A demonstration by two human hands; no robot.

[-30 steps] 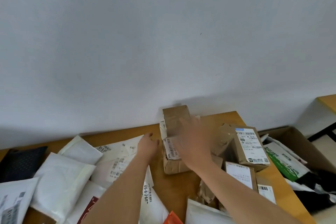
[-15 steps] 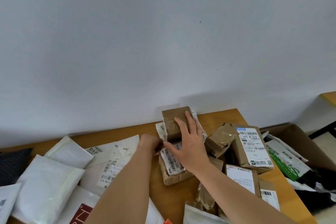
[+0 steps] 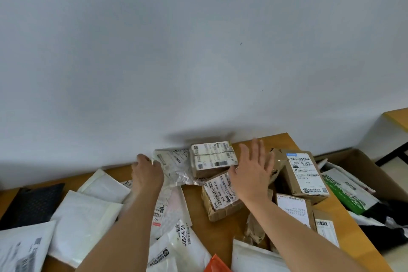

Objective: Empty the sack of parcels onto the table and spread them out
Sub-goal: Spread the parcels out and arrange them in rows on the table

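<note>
parcels: mixed pile on the wooden surface (image 3: 223, 231); no sack in view.
landmark: taped brown box with white labels on top (image 3: 213, 158), at the wall edge.
clear crinkly poly mailer (image 3: 174, 166): touching the box's left side; looks light, limp, slick; best pinched at an edge.
left grip (image 3: 146, 172): curled on that mailer's left edge, holding it.
right grip (image 3: 251, 170): open, fingers spread, just right of the box, holding nothing.
brown carton with barcode label (image 3: 220, 196): just in front of the box; looks stiff, take by its sides.
white padded mailers (image 3: 84, 218): well left; soft, likely light.
cardboard bin (image 3: 362, 166): off the surface's right end, holds more packets.
</note>
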